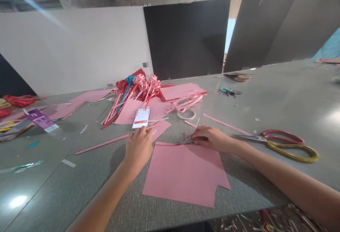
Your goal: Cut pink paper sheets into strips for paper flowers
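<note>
Paper point(183, 175), flat on the table point(127, 203), could be creased or skewed along its far edge if pressed unevenly there. Just left of its far left corner, the left hand point(139, 149) is half curled, any hold unclear. That far edge is met by the bunched fingertips of the right hand point(209, 138); whether paper is pinched cannot be told. The right wrist could be nicked if drawn against the scissors point(265, 140), by whose blade tips it is placed. Beyond the left fingertips, the phone point(140, 121) could be nudged.

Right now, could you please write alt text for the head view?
A right hand is at the far edge of a notched pink paper sheet, the left hand beside a lit rectangular phone; metal scissors with red and yellow handles lie rightward.
</note>
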### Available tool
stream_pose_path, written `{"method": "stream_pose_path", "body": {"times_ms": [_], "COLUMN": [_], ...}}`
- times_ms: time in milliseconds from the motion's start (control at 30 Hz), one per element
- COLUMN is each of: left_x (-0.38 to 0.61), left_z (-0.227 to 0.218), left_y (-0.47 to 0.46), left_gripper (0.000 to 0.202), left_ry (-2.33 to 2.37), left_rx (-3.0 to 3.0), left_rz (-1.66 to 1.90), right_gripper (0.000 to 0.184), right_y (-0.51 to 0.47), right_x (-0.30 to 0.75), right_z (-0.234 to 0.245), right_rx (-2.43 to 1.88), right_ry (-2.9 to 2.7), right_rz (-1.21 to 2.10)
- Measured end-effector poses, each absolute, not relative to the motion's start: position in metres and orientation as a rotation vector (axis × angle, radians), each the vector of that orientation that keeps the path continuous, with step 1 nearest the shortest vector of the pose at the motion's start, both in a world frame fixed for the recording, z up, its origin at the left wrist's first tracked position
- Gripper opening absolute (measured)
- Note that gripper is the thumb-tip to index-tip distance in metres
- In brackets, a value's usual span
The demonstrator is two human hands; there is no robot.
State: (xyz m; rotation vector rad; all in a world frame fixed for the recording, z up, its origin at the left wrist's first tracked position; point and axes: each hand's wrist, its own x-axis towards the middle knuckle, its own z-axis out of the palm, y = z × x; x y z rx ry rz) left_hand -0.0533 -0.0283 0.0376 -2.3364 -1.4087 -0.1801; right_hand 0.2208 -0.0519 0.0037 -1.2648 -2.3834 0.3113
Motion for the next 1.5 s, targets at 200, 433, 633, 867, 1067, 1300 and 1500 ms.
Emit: {"method": "stream_pose_path", "body": {"times_ms": [200,433,633,867,1067,1300,1500], "left_x": [-0.028,-0.020,-0.026,-0.041,-0.043,-0.041,-0.041], "left_z": [0.025,0.013,0.008,0.016,0.022,0.026,0.026], "left_y": [-0.058,-0.077,-0.066,-0.042,-0.043,-0.051,-0.051], "left_gripper": [0.032,0.052,0.059,0.061,0.058,0.057,0.057], "left_ry": [-1.355,-1.400,-1.245,-0.960,-0.867,-0.895,-0.916], "left_rx": [-2.587,-2.626,-2.840,-3.084,-3.055,-2.999,-2.990], "left_rz": [-0.225,-0.061,-0.030,0.041,-0.058,0.003,0.043], "right_gripper": [0.020,0.021,0.022,0.021,0.026,0.025,0.024], "right_y": [-0.054,-0.056,-0.054,-0.059,-0.063,-0.060,-0.058], "right_x": [0.219,0.218,0.220,0.220,0.219,0.224,0.229], "right_z": [0.007,0.007,0.004,0.012,0.016,0.014,0.012], "right_rx": [-1.233,-1.181,-1.104,-1.153,-1.176,-1.189,-1.205], "right_ry": [-2.400,-2.433,-2.469,-2.463,-2.520,-2.534,-2.517], "right_rz": [0.270,0.229,0.187,0.174,0.117,0.100,0.112]}}
